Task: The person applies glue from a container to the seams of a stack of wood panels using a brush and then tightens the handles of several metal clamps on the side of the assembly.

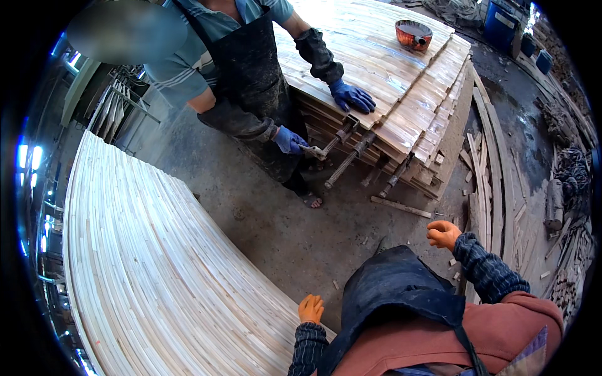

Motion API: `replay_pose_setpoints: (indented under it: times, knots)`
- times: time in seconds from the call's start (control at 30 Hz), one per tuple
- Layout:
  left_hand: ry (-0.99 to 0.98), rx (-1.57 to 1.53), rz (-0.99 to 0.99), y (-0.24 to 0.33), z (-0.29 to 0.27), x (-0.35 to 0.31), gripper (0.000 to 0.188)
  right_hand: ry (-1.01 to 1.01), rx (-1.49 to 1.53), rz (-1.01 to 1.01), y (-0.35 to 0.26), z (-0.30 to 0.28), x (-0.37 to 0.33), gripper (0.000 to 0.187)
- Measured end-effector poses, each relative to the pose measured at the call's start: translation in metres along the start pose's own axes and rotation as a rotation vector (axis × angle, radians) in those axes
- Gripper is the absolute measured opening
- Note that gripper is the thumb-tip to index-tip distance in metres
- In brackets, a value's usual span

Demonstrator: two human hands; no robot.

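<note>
My left hand (311, 309), in an orange glove, is by the near edge of a wide stack of pale wood strips (157, 250). Its fingers are slightly apart and hold nothing that I can see. My right hand (443, 234), gloved in orange too, is raised over the floor on the right with its fingers curled in and nothing visible in them. Ahead lies a glossy stack of glued wood panels (351, 56) with threaded clamps (359, 148) sticking out of its near end. A co-worker in blue gloves rests one hand (352, 96) on the panels and grips a wrench-like tool (313, 151) at a clamp screw with the other.
A red bowl (414, 35) of pale liquid stands on the panels. Long boards (492, 169) and wood offcuts lie on the floor at the right. A loose wood strip (401, 207) is below the clamps. Blue containers (500, 25) stand at the far right.
</note>
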State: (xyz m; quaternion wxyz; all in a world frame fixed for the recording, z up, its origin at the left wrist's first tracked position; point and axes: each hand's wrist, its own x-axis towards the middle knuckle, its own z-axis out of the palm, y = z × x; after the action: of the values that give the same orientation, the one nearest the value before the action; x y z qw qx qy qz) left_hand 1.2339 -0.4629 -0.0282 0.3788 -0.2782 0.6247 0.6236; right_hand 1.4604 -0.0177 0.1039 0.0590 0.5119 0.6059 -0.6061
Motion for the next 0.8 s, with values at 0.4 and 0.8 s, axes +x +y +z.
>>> replay_pose_setpoints:
  times: [0.4, 0.8]
  knots:
    - [-0.001, -0.003, -0.055, -0.017, -0.023, 0.004, 0.044, 0.011, -0.011, -0.028, -0.01, 0.007, 0.012, 0.058]
    - [-0.146, 0.215, 0.091, -0.04, -0.042, 0.037, 0.046, -0.006, -0.031, -0.012, 0.006, 0.003, 0.002, 0.058]
